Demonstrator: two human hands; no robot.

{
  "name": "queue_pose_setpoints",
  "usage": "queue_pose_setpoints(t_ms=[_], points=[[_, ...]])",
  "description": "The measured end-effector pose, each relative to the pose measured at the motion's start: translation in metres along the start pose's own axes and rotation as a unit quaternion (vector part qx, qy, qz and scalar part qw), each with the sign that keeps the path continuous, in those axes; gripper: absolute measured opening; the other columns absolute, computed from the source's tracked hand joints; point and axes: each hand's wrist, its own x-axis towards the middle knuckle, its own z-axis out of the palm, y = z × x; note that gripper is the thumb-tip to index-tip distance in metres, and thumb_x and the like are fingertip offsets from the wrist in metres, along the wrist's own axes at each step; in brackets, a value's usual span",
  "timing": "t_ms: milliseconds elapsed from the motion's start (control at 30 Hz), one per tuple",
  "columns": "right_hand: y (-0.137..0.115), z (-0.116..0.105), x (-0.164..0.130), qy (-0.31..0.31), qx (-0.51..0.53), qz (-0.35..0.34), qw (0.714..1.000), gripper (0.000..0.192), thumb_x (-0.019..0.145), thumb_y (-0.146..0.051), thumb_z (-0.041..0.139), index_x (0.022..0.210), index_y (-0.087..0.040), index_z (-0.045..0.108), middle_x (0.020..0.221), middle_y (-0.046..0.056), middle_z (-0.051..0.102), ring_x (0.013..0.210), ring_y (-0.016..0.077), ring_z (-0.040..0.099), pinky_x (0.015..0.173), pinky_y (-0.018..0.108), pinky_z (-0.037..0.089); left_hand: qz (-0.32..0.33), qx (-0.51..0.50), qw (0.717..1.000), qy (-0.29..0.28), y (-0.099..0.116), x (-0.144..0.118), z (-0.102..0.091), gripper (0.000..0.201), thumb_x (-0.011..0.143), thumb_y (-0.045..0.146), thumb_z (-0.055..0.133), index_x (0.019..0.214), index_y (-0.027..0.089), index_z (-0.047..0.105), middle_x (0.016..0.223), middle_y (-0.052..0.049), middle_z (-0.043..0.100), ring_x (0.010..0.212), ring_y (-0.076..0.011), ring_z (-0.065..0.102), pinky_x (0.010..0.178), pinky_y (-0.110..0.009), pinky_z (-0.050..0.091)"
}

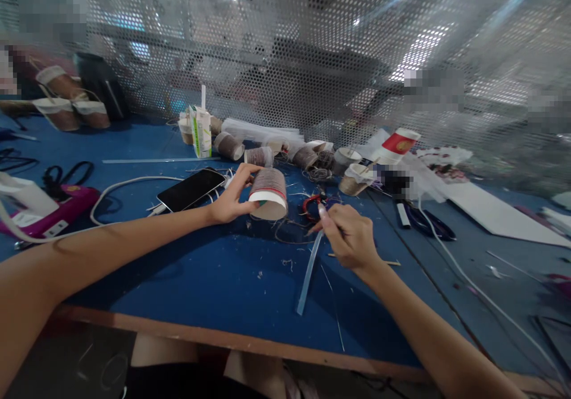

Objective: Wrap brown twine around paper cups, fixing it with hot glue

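Ideally, the yarn-wrapped cup (270, 187) at twelve o'clock, clamped by the left hand (235, 195), should be steadied without denting, though whether cord (292, 242) is pinched by the right hand's (350, 232) curled fingers, toward one o'clock, cannot be told.

Two hands (232, 200) (350, 232), one held cup (269, 182), one phone (191, 190), one carton (202, 132)

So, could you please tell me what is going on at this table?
At a blue table, a person's left hand holds a thread-wrapped cup, tipped with its mouth toward the person. The right hand is curled nearby; whether it pinches anything is unclear. More wrapped cups are behind, and a phone lies to the left.
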Motion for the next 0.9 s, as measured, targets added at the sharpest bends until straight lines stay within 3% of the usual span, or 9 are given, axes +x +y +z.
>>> queue_pose_setpoints(t_ms=[100,200,400,500,600,700,800,900], points=[[0.0,0.002,0.0,0.06,0.044,0.087,0.993,0.05,0.098,-0.038,0.042,0.053,-0.021,0.058,0.052,0.002,0.053,0.05,0.014,0.048,0.057,0.033,0.037,-0.052,-0.01,0.999,0.001,-0.004,0.002,0.001,0.063,0.076,0.061,0.058,0.124,0.023,0.046,0.114,-0.008,0.046,0.096,-0.0234,0.051,0.088,-0.045,0.048],[-0.002,0.005,-0.001,0.09,0.159,0.149,0.972,0.047,0.095,-0.047,0.044,0.056,-0.022,0.052,0.058,0.003,0.06,0.051,0.0146,0.05,0.055,0.032,0.038,-0.087,-0.004,0.996,0.01,-0.007,0.003,0.002,0.053,0.078,0.058,0.052,0.116,0.021,0.051,0.105,-0.006,0.047,0.089,-0.0214,0.05,0.083,-0.043,0.047],[-0.012,0.01,0.0,0.131,0.356,0.168,0.91,0.03,0.084,-0.045,0.056,0.065,-0.023,0.051,0.087,0.008,0.072,0.064,0.0185,0.059,0.058,0.035,0.047,-0.056,0.024,0.998,0.005,-0.002,0.002,0.003,0.062,0.073,0.06,0.06,0.12,0.023,0.048,0.111,-0.007,0.048,0.095,-0.0234,0.051,0.085,-0.043,0.046],[-0.023,0.008,0.002,0.057,0.446,0.17,0.877,0.031,0.082,-0.049,0.058,0.066,-0.023,0.05,0.105,0.01,0.073,0.06,0.0176,0.058,0.052,0.036,0.051,-0.038,0.038,0.999,0.0,0.0,0.002,0.002,0.065,0.072,0.059,0.063,0.122,0.022,0.047,0.113,-0.008,0.048,0.104,-0.0264,0.051,0.089,-0.044,0.046],[-0.032,0.008,0.003,-0.041,0.482,0.19,0.854,0.035,0.085,-0.053,0.056,0.067,-0.024,0.049,0.105,0.011,0.073,0.056,0.0162,0.055,0.047,0.035,0.051,-0.018,0.042,0.999,-0.005,0.0,0.002,0.001,0.067,0.069,0.056,0.068,0.124,0.024,0.046,0.115,-0.008,0.047,0.108,-0.0275,0.05,0.091,-0.045,0.048],[-0.036,0.01,0.002,-0.092,0.504,0.204,0.834,0.038,0.084,-0.058,0.057,0.069,-0.023,0.05,0.107,0.012,0.073,0.056,0.0149,0.055,0.046,0.033,0.051,0.0,0.041,0.999,-0.017,0.0,0.002,0.001,0.069,0.067,0.053,0.072,0.124,0.025,0.046,0.116,-0.008,0.046,0.11,-0.0276,0.05,0.093,-0.045,0.049],[-0.033,0.013,0.004,-0.104,0.537,0.221,0.808,0.039,0.081,-0.057,0.059,0.068,-0.022,0.048,0.116,0.012,0.071,0.053,0.0137,0.055,0.045,0.033,0.052,0.008,0.036,0.999,-0.016,0.0,0.001,0.001,0.07,0.067,0.054,0.073,0.125,0.026,0.046,0.118,-0.008,0.046,0.113,-0.0285,0.05,0.095,-0.047,0.049],[-0.023,0.016,0.006,-0.066,0.565,0.253,0.783,0.037,0.083,-0.052,0.054,0.064,-0.022,0.045,0.111,0.011,0.073,0.046,0.0128,0.052,0.039,0.033,0.05,0.014,0.019,1.0,-0.016,-0.001,0.0,0.002,0.075,0.065,0.056,0.074,0.127,0.027,0.045,0.12,-0.009,0.045,0.116,-0.0297,0.048,0.098,-0.05,0.048]])
